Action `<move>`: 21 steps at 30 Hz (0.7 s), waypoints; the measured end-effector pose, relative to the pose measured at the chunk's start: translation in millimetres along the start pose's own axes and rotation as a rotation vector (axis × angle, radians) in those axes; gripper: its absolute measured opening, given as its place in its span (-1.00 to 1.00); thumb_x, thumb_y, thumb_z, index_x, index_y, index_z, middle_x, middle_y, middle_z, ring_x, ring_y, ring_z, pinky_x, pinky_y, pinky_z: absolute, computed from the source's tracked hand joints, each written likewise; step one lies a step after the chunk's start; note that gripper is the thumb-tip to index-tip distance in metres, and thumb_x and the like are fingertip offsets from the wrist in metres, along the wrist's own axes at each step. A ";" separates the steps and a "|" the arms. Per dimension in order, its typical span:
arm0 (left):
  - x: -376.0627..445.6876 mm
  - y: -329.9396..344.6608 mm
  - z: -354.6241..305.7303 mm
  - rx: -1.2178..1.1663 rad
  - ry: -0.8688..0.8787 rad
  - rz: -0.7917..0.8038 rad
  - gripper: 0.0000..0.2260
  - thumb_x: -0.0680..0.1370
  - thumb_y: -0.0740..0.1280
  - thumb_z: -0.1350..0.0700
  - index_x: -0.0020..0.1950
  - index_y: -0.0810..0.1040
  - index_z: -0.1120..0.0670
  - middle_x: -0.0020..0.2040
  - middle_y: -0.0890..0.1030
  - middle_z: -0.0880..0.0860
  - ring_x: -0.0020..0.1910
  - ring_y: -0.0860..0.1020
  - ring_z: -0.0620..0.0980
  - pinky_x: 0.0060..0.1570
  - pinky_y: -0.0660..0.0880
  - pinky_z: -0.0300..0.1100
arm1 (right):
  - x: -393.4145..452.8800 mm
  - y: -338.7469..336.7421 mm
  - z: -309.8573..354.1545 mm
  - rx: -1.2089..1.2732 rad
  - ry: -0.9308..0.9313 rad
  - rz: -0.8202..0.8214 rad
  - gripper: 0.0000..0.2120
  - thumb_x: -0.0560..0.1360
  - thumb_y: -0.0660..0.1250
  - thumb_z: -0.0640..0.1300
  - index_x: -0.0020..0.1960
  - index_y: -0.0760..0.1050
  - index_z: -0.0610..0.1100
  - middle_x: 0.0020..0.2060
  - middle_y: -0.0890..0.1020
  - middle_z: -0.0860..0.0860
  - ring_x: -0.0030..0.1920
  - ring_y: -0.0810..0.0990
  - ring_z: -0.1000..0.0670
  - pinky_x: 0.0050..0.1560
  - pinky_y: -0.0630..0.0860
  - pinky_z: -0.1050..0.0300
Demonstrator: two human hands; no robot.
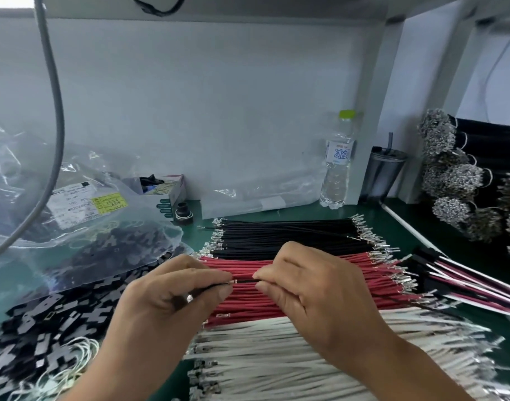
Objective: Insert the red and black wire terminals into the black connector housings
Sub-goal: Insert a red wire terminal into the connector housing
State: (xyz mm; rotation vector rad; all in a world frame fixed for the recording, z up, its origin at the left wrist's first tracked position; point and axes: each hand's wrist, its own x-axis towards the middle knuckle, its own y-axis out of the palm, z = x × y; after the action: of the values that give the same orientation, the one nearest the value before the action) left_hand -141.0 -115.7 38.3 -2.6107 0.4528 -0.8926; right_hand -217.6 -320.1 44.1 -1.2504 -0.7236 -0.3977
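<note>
Rows of cut wires lie on the green bench: black wires at the back, red wires in the middle, white wires nearest me, all with metal terminals at their ends. Above the red row, my left hand grips a small black connector housing, mostly hidden in the fingers. My right hand pinches a black wire whose metal terminal points at the left fingertips. A pile of loose black housings lies at the left.
A clear plastic bag of parts sits at back left, with a small carton beside it. A water bottle and a dark tumbler stand by the post. Bundled black wire looms stack at right; finished assemblies lie by them.
</note>
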 end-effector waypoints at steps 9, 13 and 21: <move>4.1 -1.7 7.3 -0.150 -0.078 -0.004 -0.77 0.30 0.58 0.11 -0.14 0.77 -0.20 -0.12 0.74 -0.03 -0.23 0.68 -0.09 -0.22 0.57 -0.39 | 0.5 -5.2 -2.2 0.096 0.080 -0.046 -0.76 0.59 0.25 0.00 0.06 0.69 0.04 -0.18 0.49 0.20 -0.21 0.46 0.19 -0.24 0.29 0.43; 4.2 0.8 5.6 -0.360 -0.187 -0.011 -0.76 0.22 0.59 0.18 -0.16 0.79 -0.04 -0.18 0.76 0.07 -0.23 0.71 -0.06 -0.20 0.60 -0.36 | 0.6 -4.0 -2.0 0.117 0.061 -0.067 -0.81 0.59 0.33 -0.02 0.08 0.71 0.02 -0.22 0.48 0.18 -0.26 0.44 0.18 -0.28 0.35 0.35; 3.1 0.2 4.5 -0.380 -0.189 -0.004 -0.80 0.23 0.59 0.20 -0.18 0.79 0.02 -0.13 0.74 0.11 -0.14 0.71 0.08 -0.08 0.67 -0.18 | 1.7 -7.6 0.2 0.151 0.028 -0.021 -0.83 0.57 0.36 -0.02 0.05 0.72 0.05 -0.23 0.51 0.15 -0.24 0.50 0.12 -0.32 0.48 0.17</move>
State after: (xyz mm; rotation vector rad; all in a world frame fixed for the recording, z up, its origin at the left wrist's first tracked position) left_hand -135.8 -116.2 36.5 -3.0037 0.6159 -0.5983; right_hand -221.3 -321.9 50.7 -1.0937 -0.7303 -0.3702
